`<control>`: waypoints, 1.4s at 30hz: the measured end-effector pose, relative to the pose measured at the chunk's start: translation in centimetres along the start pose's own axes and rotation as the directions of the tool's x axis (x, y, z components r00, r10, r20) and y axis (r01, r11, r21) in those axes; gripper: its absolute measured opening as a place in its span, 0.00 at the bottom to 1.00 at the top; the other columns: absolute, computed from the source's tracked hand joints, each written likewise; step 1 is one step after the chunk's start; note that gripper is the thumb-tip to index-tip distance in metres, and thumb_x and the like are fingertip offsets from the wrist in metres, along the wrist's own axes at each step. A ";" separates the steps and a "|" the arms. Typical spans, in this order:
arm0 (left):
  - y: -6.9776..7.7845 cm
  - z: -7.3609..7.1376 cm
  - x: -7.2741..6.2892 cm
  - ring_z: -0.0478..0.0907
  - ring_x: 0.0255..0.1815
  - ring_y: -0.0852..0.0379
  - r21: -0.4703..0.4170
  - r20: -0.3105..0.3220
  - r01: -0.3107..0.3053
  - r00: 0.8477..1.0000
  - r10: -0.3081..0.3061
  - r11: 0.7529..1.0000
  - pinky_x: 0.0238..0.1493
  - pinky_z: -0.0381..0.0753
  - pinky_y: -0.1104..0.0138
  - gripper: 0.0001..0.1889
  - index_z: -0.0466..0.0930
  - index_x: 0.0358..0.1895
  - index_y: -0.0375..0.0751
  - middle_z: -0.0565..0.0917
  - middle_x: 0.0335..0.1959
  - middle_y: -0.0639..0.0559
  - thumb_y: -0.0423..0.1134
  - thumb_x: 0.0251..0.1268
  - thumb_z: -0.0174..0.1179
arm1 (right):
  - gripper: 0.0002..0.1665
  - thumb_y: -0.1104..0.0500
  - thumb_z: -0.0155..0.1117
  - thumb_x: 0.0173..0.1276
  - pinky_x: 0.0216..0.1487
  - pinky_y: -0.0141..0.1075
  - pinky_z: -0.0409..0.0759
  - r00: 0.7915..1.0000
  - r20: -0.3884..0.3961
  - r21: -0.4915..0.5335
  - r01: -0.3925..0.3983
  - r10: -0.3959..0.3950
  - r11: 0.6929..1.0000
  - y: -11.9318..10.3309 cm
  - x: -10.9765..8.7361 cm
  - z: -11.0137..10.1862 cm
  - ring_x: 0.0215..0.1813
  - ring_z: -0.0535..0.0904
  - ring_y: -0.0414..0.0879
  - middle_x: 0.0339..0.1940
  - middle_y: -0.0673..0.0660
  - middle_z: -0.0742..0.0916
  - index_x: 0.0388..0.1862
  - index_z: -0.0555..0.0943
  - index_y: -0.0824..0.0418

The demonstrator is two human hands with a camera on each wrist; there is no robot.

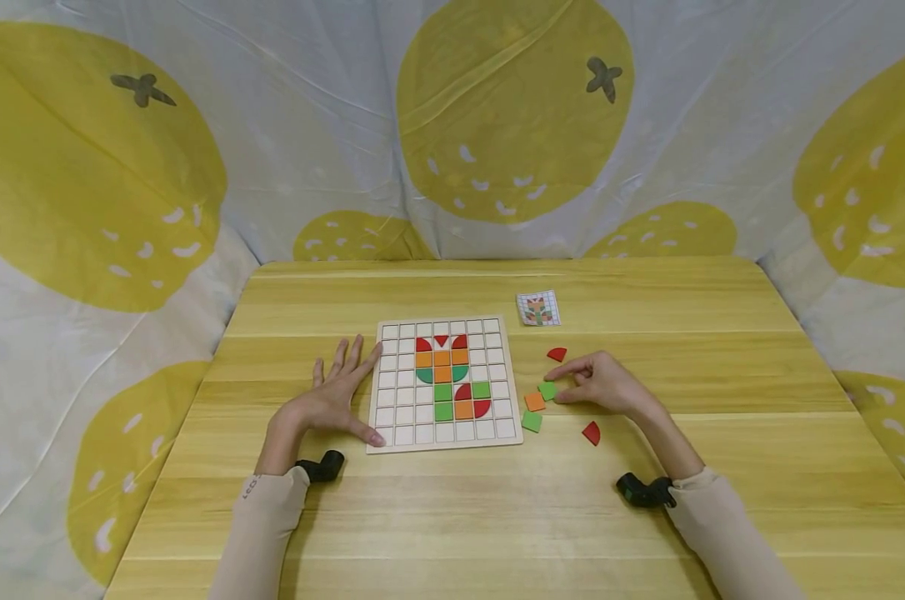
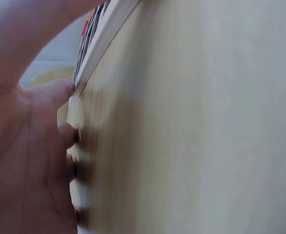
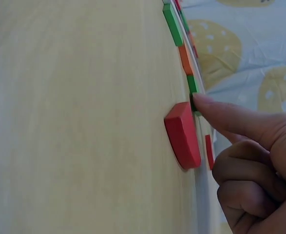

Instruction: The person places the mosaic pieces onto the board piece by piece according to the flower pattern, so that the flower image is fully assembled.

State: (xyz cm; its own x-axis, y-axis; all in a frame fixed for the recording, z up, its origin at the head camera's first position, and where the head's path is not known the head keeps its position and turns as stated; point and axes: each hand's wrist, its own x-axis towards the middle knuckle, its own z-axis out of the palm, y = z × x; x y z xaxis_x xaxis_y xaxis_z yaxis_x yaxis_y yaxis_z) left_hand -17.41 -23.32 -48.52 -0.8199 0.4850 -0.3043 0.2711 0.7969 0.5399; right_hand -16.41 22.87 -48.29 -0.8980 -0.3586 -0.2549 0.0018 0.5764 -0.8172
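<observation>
A square wooden grid board (image 1: pixel 411 444) lies on the table, with red, orange and green pieces forming a flower-like pattern in its cells. My left hand (image 1: pixel 331 402) is spread along the board's left side, thumb on the near corner and index fingertip at the edge. To the right of the board, my right hand (image 1: pixel 606 383) pinches a light green square tile (image 1: pixel 547 391) between thumb and index finger, down at the table. In the right wrist view the thumb (image 3: pixel 203 102) meets the green tile's side, while the other fingers are curled in.
Beside the board lie an orange square (image 1: pixel 535 402), another green square (image 1: pixel 532 422) and two red quarter-circle pieces, one farther back (image 1: pixel 557 354) and one nearer (image 1: pixel 591 433). A small pattern card (image 1: pixel 538 309) lies behind them. A lemon-print cloth (image 1: pixel 512 108) hangs around the table.
</observation>
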 end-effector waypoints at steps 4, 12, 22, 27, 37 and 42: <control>-0.1 0.1 0.0 0.15 0.84 0.32 -0.002 0.002 0.001 1.000 -0.001 1.000 0.74 0.17 0.27 0.80 0.33 0.86 0.47 0.23 0.85 0.34 0.63 0.34 0.84 | 0.17 0.61 0.80 0.60 0.27 0.31 0.55 1.000 -0.019 -0.031 -0.008 0.007 0.999 -0.1 0.2 0.2 0.22 0.54 0.40 0.15 0.46 0.60 0.49 0.90 0.64; 0.2 0.0 -0.1 0.15 0.84 0.32 -0.012 0.002 -0.003 1.000 0.003 1.000 0.74 0.17 0.27 0.79 0.33 0.86 0.46 0.23 0.84 0.34 0.62 0.35 0.84 | 0.17 0.59 0.79 0.62 0.27 0.32 0.56 0.997 -0.082 -0.026 0.004 -0.006 1.000 -0.6 0.3 0.3 0.22 0.54 0.39 0.17 0.46 0.61 0.48 0.89 0.64; 0.2 0.1 -0.1 0.14 0.83 0.32 -0.008 0.008 -0.004 1.000 0.004 1.000 0.74 0.17 0.28 0.80 0.32 0.86 0.46 0.22 0.84 0.34 0.62 0.35 0.84 | 0.15 0.57 0.83 0.57 0.23 0.30 0.53 0.996 -0.003 0.024 0.084 -0.084 0.996 -4.7 1.0 4.9 0.22 0.56 0.40 0.14 0.45 0.62 0.44 0.92 0.59; 0.1 0.1 0.0 0.14 0.83 0.32 -0.015 0.010 -0.004 1.000 0.005 1.000 0.74 0.16 0.28 0.80 0.32 0.86 0.47 0.22 0.84 0.34 0.62 0.35 0.84 | 0.14 0.58 0.84 0.55 0.22 0.28 0.53 0.991 0.065 0.052 0.112 -0.115 0.992 -7.1 1.6 8.0 0.19 0.56 0.40 0.13 0.45 0.63 0.41 0.93 0.59; 0.2 0.1 0.1 0.14 0.83 0.33 -0.013 0.015 0.003 1.000 -0.003 1.000 0.74 0.16 0.28 0.80 0.32 0.86 0.47 0.21 0.84 0.35 0.62 0.34 0.84 | 0.12 0.58 0.85 0.53 0.23 0.28 0.55 0.980 0.102 -0.062 0.175 -0.169 0.983 -8.5 2.5 11.7 0.19 0.60 0.37 0.14 0.45 0.70 0.36 0.92 0.57; 0.1 0.0 0.0 0.14 0.83 0.31 -0.020 0.009 0.003 1.000 -0.002 1.000 0.74 0.16 0.27 0.80 0.32 0.86 0.46 0.21 0.84 0.33 0.61 0.35 0.85 | 0.13 0.59 0.85 0.53 0.23 0.28 0.55 0.978 0.105 -0.075 0.191 -0.183 0.979 -8.4 2.6 11.9 0.19 0.59 0.38 0.14 0.45 0.69 0.37 0.92 0.57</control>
State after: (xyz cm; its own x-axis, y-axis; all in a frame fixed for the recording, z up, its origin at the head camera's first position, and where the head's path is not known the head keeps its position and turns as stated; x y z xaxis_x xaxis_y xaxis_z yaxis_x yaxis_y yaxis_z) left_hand -17.36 -23.21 -48.44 -0.8158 0.4864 -0.3129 0.2587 0.7908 0.5548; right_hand -13.51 8.34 -48.20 -0.8320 -0.5330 -0.1540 -0.2027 0.5505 -0.8098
